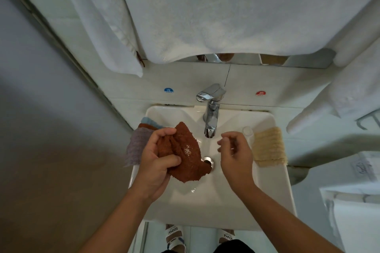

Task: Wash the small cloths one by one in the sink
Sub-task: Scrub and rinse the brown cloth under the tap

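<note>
Now left hand (159,162) grips brown cloth (185,154) over sink (275,172).

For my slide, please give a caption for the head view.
Left hand grips a brown cloth over the sink; right hand holds nothing.

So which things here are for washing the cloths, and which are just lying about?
For the job:
left hand holding the brown cloth
right hand, holding nothing
sink
tap
cloths waiting on the left rim
beige cloth on the right rim

Just lying about:
white towels hanging above
clear cup
hot and cold stickers
</note>
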Demonstrator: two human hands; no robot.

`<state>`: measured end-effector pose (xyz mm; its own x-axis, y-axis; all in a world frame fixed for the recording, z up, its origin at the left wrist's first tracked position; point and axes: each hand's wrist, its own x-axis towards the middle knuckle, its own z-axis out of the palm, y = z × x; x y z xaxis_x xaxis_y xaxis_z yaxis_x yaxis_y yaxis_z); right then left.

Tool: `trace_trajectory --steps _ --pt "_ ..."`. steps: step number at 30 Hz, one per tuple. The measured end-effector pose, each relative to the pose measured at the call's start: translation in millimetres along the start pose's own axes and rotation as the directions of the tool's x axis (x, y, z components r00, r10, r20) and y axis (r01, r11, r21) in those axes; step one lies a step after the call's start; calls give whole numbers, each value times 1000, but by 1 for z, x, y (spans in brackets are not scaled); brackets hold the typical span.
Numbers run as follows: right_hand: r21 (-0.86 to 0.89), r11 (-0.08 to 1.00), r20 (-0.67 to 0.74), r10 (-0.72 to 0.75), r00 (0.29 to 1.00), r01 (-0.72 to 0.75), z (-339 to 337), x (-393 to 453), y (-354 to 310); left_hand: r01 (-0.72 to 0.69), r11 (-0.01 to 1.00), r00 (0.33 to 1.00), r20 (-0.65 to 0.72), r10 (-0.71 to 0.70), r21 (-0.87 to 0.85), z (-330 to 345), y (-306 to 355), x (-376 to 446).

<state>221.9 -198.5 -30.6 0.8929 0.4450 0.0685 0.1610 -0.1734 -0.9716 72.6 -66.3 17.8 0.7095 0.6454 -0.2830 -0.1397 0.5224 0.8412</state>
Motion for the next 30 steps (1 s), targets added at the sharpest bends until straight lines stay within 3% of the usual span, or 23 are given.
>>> trace_trajectory --steps 4,8,10,12,15,20,26,28,30 --pt "95 934 -26 349 937 -345 9 3 -2 2 999 1000 -5 -2 -53 3 -1 3" --pt "54 863 235 479 846 -503 18 -20 -2 -19 999 1000 2 20 -47 7 -3 3" --pt "-33 941 156 337 928 -336 21 -27 -7 -20 1000 1000 -4 20 -24 6 -1 2" --pt "-135 991 50 34 998 -27 19 -22 -19 -32 999 999 -11 32 -11 2 3 -1" --pt "-153 959 109 -223 969 238 12 3 -42 -45 999 999 -1 45 -20 -6 9 -6" --pt "-371 848 390 -227 893 378 9 47 -72 -15 999 1000 22 16 -42 -8 13 -9" --pt "-603 626 530 -148 835 494 -1 52 -71 -69 997 998 10 69 -15 0 13 -7" --pt "-593 621 561 -137 816 512 -1 52 -68 -79 997 997 23 79 -13 5 12 -6" --pt "-527 673 524 -223 822 519 -3 51 -62 -71 997 997 40 71 -20 9 11 -5"
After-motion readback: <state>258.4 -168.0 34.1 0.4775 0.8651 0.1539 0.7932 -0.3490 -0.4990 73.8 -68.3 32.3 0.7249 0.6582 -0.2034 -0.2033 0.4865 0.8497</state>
